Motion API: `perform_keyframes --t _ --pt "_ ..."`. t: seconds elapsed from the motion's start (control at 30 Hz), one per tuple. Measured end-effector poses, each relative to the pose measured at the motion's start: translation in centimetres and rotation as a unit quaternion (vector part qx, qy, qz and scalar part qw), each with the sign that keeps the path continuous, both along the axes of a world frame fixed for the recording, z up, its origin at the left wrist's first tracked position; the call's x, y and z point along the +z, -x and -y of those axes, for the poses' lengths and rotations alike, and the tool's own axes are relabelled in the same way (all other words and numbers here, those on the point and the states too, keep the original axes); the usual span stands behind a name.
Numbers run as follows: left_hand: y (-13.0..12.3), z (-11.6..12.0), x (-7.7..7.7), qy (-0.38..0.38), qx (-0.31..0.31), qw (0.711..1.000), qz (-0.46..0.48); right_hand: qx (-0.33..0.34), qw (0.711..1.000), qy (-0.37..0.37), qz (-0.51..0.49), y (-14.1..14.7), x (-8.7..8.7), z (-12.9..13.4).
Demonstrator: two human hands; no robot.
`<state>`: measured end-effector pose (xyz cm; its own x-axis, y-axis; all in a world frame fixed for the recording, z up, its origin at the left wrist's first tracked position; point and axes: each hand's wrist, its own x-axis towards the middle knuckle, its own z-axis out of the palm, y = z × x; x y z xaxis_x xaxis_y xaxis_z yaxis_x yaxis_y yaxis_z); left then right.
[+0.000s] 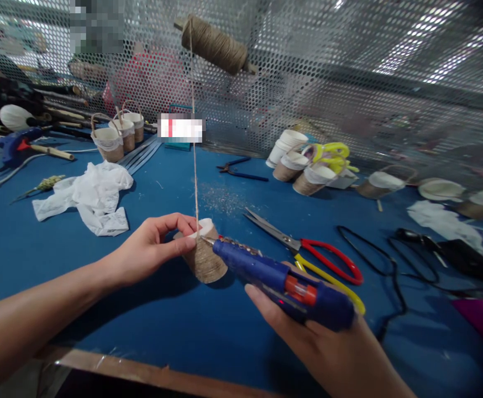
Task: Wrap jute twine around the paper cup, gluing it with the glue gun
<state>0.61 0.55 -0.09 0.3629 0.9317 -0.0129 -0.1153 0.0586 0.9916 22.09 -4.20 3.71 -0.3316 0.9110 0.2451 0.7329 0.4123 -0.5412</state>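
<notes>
My left hand [152, 243] pinches the rim of a small paper cup [205, 260] wrapped in brown twine, tilted above the blue table. In my right hand [308, 337] is a blue hot glue gun [262, 271]. Its metal nozzle meets the cup near the rim, where the twine comes down. That strand of twine [195, 160] runs taut up to a spool [214, 44] hanging on the mesh. The fingers of my right hand are partly hidden behind the glue gun.
Scissors [291, 243] with red and yellow handles lie just beyond the glue gun. Pliers [243, 168] rest farther back. White lace [94, 193] lies at left, near wrapped cups with handles [108, 143]. More cups [314, 179] stand at right, with a black cord [390, 265] in front.
</notes>
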Motion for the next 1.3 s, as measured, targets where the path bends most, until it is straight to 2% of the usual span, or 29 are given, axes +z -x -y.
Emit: perform_keyframes --t 0.23,0.43,0.67,0.87,1.07,1.17,1.3 --pt "0.0 0.0 0.2 -0.002 0.001 1.0 -0.013 -0.014 1.0 0.0 0.006 -0.4 -0.2 0.1" --pt "0.0 0.0 0.0 -0.009 -0.004 1.0 -0.006 0.022 0.999 -0.01 0.042 -0.6 -0.2 0.2" --pt "0.0 0.0 0.1 -0.009 -0.005 1.0 -0.01 0.013 0.999 -0.024 0.038 -0.6 0.0 0.2" --pt "0.1 0.0 0.1 0.008 -0.025 1.0 0.011 0.005 1.0 0.007 0.015 -1.0 -0.4 0.3" --pt "0.3 -0.1 0.1 0.003 -0.047 0.999 0.012 -0.058 0.996 0.04 -0.051 -1.2 -0.8 0.4" --pt "0.4 -0.1 0.1 0.0 -0.054 0.998 0.015 -0.079 0.994 0.057 -0.053 -1.4 -0.9 0.2" --pt "0.5 -0.1 0.1 -0.003 -0.059 0.998 0.012 -0.058 0.996 0.059 -0.021 -1.8 -1.0 -0.1"
